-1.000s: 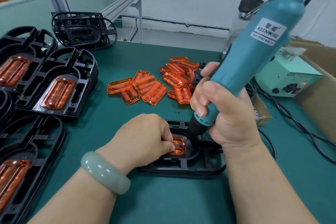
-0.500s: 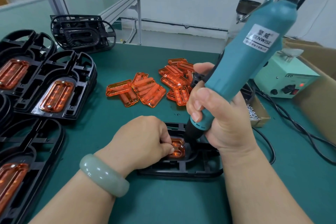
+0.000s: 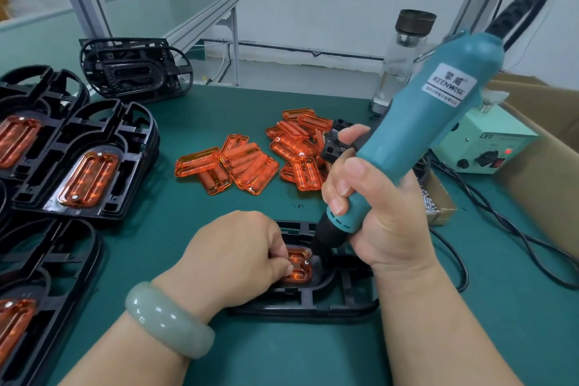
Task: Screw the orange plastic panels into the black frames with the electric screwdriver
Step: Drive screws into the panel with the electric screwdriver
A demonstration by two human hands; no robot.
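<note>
The fingers point(image 3: 282, 265) of my left hand point(image 3: 232, 260) are curled tight. Their tips are bunched down on the orange panel point(image 3: 299, 274), holding it in its seat in the black frame point(image 3: 313, 302) at the lower centre of the frame. Whether they also pinch a screw, I cannot tell. A small silver screw point(image 3: 306, 255) shows at the panel's upper right corner, just beside my fingertips.

My right hand point(image 3: 379, 219), right of centre, is wrapped fully round the lower grip of the teal electric screwdriver point(image 3: 419, 141), which leans up toward the upper right. Its dark nose comes down at that same corner, and the tip of the bit is hidden.

I judge this to be the driving step for this panel. The next move calls for the bit to sit squarely in the screw head, with steady downward pressure while the left hand holds the panel from shifting.

Further out, loose orange panels point(image 3: 250, 163) lie heaped at centre. Finished frames point(image 3: 84, 160) are stacked along the left edge, and a box of screws point(image 3: 438, 208) sits at the right.
</note>
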